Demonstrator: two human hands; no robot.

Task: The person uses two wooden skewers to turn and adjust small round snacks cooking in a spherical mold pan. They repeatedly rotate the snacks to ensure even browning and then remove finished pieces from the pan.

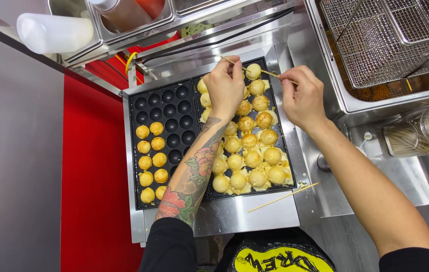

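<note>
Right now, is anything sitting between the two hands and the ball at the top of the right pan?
Nothing visible. The left hand and right hand each reach the top ball with a thin wooden skewer; only neighbouring balls sit below it.

Both arms reach forward from the near edge, forearms bare and dark sleeves pushed up past the elbows. The left forearm carries colourful floral tattoos, and the left hand (224, 86) is bent down at the wrist with its fingers pinched in a closed grip. The right hand (302, 95) sits just beside it, knuckles up, fingers curled and pinched shut likewise.
</note>
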